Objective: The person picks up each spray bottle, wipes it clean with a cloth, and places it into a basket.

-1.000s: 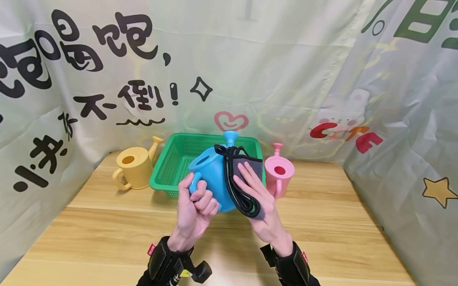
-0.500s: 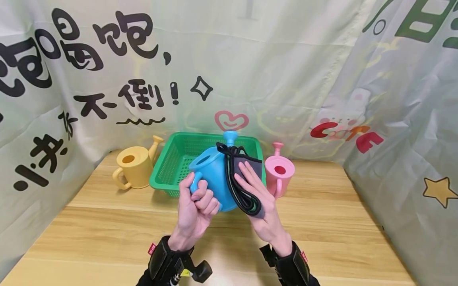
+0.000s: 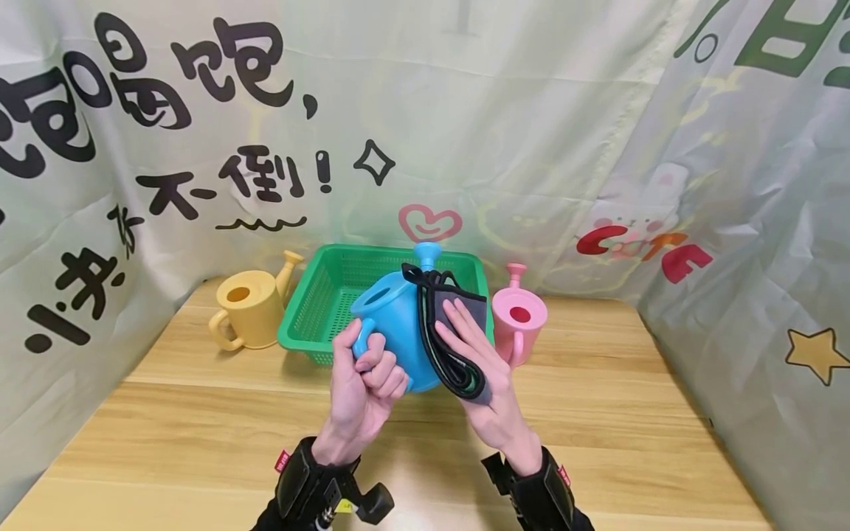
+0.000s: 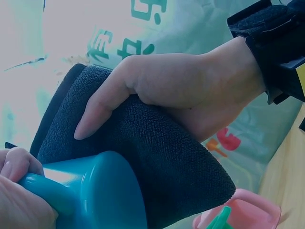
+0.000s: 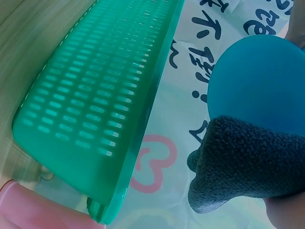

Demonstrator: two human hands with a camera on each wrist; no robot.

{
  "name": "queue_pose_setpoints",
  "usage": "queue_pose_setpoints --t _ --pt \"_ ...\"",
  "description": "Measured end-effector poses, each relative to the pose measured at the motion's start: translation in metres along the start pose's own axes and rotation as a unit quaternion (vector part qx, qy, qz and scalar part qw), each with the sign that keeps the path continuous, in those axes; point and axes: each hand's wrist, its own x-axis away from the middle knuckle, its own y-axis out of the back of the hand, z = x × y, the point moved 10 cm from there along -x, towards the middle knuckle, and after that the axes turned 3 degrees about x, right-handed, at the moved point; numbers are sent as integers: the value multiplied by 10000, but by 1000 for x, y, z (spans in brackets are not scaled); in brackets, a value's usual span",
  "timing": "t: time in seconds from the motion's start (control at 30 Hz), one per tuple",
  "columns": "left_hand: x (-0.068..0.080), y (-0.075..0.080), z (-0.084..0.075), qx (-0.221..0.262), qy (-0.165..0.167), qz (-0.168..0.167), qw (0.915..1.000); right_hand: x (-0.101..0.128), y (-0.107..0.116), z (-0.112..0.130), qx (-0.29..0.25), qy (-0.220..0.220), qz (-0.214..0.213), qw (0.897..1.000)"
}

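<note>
Held up over the table in front of the basket is a blue watering can [image 3: 393, 317], tilted, its spout pointing away. My left hand [image 3: 364, 387] grips its handle with curled fingers. Against the can's right side lies a folded dark grey cloth [image 3: 451, 372] with black edging and a small loop at its top corner. My right hand [image 3: 485, 380] holds this cloth to the can, fingers stretched along its outer face. In the left wrist view the right thumb [image 4: 97, 112] presses over the fuzzy cloth. Seen from the right wrist, the cloth covers part of the can's round base [image 5: 259, 83].
A green perforated basket [image 3: 319, 339] stands at the back of the wooden table [image 3: 598, 413]. To its left is a yellow watering can [image 3: 255, 317], and on its right a pink watering can [image 3: 514, 335]. Printed fabric [image 3: 531, 110] hangs behind and along both sides.
Both hands keep the same hold. The cloth and the blue watering can have shifted very slightly to the right since one second ago.
</note>
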Motion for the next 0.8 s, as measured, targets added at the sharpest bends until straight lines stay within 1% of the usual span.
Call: queue_pose_setpoints --t 0.6,0.8 --pt "0 -2 -1 -34 -12 -7 10000 -1 1 -1 -35 -99 21 9999" --pt "1 -1 0 -41 22 -72 10000 0 1 0 -58 -118 13 9999"
